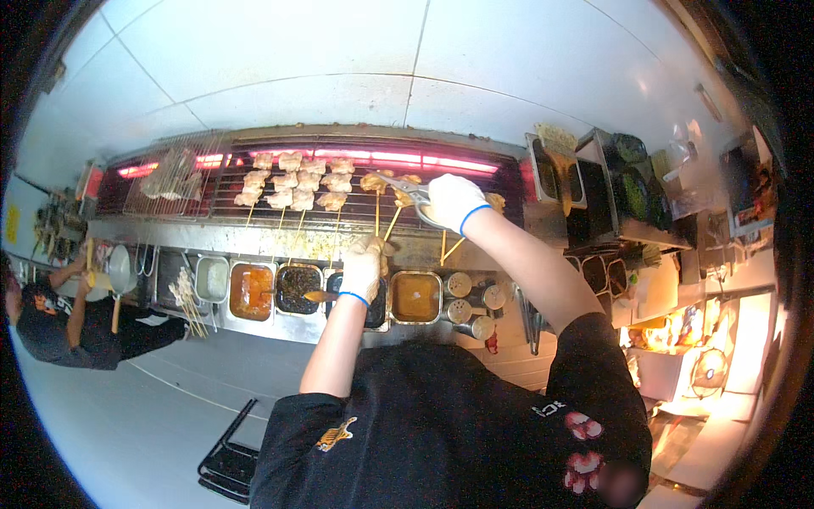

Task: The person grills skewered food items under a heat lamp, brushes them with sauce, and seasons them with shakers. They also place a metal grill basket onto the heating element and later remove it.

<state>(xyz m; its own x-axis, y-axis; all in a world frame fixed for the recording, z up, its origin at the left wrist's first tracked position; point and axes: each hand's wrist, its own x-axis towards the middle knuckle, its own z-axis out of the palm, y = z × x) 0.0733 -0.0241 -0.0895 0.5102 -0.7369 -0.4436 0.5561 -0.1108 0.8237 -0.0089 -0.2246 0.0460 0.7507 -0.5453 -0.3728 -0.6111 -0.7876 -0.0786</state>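
My gloved left hand (362, 266) grips the lower ends of two wooden meat skewers (378, 213), whose browned meat pieces lie over the grill grate. In my gloved right hand (453, 202) is a pair of metal scissors (412, 188), its blades at the meat (374, 182) on those skewers. Paler meat skewers (308, 181) rest on the grate (229, 191) to the left, above glowing red heating elements. More skewers (443, 248) stick out below my right hand, their meat partly hidden by it.
Metal sauce pans (416, 297) line the grill's front, one with a brush (321, 296). Shaker tins (458, 310) and tongs (529, 318) sit to the right. Skewers (187, 299) lie on a tray at left. A wire grill basket (172, 178) covers food. Further left, a co-worker (70, 324) handles utensils near a pan (122, 270).
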